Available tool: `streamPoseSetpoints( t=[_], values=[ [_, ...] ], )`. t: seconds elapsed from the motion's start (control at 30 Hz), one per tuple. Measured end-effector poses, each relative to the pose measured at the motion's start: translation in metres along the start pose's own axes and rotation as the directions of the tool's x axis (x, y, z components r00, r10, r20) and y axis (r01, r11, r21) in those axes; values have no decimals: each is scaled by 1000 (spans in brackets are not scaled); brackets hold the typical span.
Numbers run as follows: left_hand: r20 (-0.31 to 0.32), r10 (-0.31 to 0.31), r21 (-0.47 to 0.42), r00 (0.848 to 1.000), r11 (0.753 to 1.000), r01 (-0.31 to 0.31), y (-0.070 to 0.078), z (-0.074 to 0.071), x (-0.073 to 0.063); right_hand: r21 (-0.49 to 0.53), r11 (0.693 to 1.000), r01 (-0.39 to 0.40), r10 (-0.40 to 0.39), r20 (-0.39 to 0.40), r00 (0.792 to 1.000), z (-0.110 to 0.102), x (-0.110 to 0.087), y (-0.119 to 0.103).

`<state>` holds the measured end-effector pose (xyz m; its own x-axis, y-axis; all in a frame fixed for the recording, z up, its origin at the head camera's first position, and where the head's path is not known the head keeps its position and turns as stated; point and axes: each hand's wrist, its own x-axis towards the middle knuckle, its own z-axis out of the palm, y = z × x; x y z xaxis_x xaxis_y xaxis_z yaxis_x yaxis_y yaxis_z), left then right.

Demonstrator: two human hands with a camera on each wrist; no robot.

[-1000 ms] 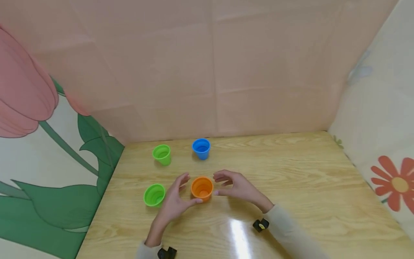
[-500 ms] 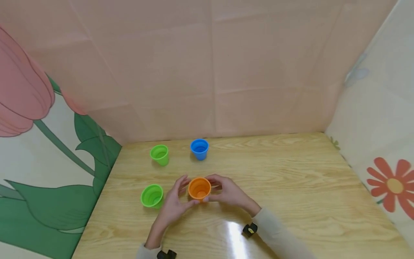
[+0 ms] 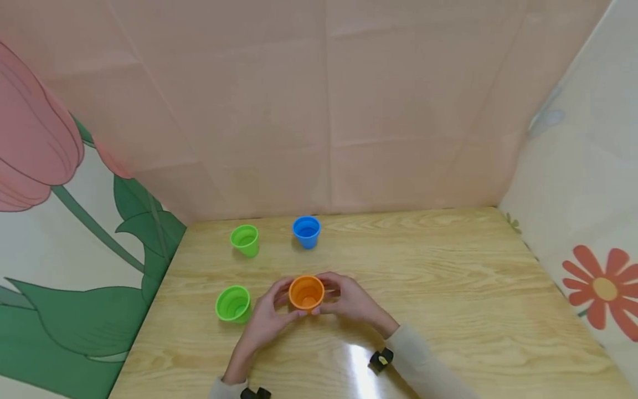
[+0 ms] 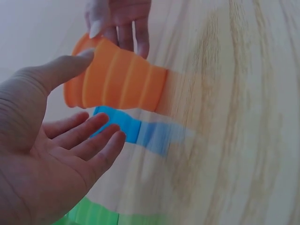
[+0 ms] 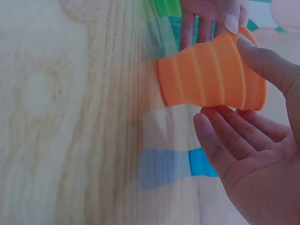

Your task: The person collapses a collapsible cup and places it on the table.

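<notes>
An orange ribbed cup (image 3: 306,292) stands upright on the wooden table, its mouth facing up. My left hand (image 3: 268,317) holds it from the left, thumb near the front of the rim and fingers curving round the far side. From the right my right hand (image 3: 351,300) grips the same cup, its thumb (image 5: 262,58) on the wall below the rim. Both thumbs nearly meet at the near side. Close to the left hand's outer side stands a green cup (image 3: 233,304). Farther back are a second green cup (image 3: 245,240) and a blue cup (image 3: 306,231).
The light wooden table (image 3: 448,288) reaches back to a pink cloth wall (image 3: 319,111). Panels with a tulip (image 3: 40,122) and a red flower (image 3: 604,288) flank it. Glare shows on the tabletop near the right wrist.
The right hand has moved left onto the orange cup, and the left hand's fingers have closed in round it. The cups stay where they were; the view has shifted slightly.
</notes>
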<state>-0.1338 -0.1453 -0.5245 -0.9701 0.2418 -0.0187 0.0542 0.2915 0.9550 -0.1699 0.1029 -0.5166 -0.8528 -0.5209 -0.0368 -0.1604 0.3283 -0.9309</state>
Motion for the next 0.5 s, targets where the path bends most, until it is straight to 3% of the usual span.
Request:
streamPoseSetpoints(
  t=[0.5],
  values=[
    [14,16,12,1000,1000,-16,-2,-1,0,2,1000,24,-24,-18,1000,1,3,-2]
  ],
)
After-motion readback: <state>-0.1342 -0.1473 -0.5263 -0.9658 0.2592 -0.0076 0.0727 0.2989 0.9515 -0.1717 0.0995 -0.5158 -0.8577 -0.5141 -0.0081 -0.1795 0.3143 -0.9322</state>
